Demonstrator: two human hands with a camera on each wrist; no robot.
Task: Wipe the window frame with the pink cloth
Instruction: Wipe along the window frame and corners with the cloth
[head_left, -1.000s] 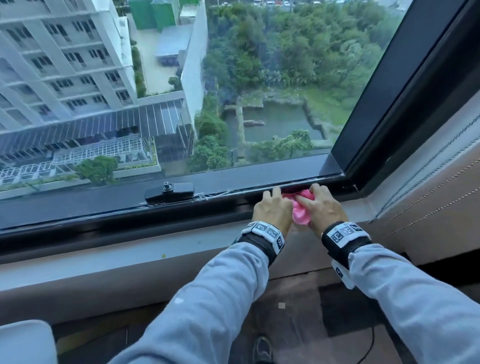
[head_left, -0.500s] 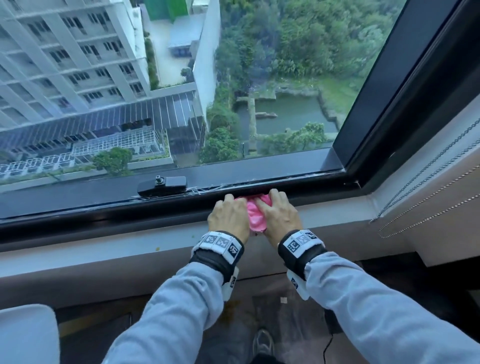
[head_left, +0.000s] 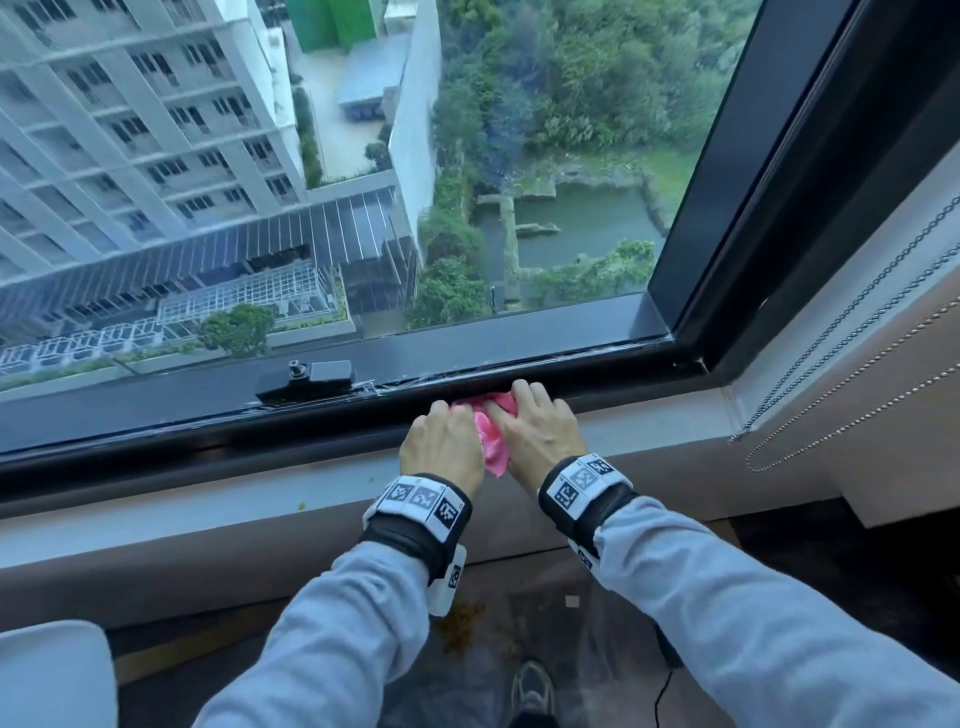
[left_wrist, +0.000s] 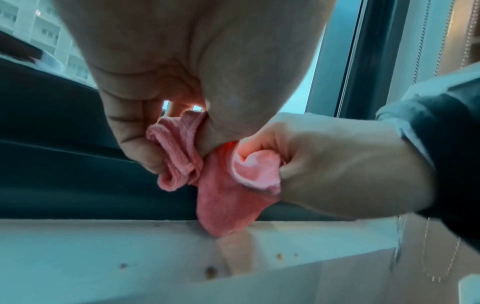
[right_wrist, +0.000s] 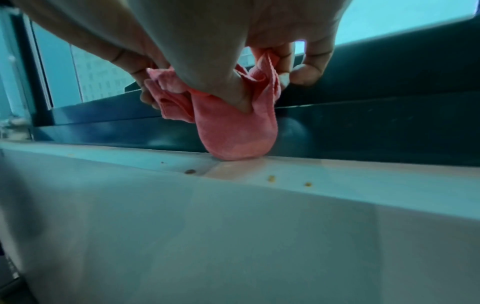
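Note:
Both hands hold a bunched pink cloth (head_left: 492, 441) against the black bottom rail of the window frame (head_left: 208, 434). My left hand (head_left: 441, 444) grips its left side and my right hand (head_left: 540, 428) grips its right side, knuckles up and fingertips on the rail. In the left wrist view the left fingers (left_wrist: 135, 144) curl round folds of the cloth (left_wrist: 223, 201), and the right hand (left_wrist: 332, 164) clenches another fold. In the right wrist view the cloth (right_wrist: 233, 131) hangs below the thumb, its lower end touching the white sill (right_wrist: 363, 185).
A black window latch (head_left: 306, 378) sits on the rail left of the hands. The frame's right corner (head_left: 685, 353) is to the right, with bead chains (head_left: 831, 405) hanging beyond it. Small crumbs (right_wrist: 271, 178) lie on the sill. A white chair edge (head_left: 52, 675) is lower left.
Both hands slid the cloth to the left along the bottom rail, away from the right corner and toward the latch. Over the last half second they have hardly shifted.

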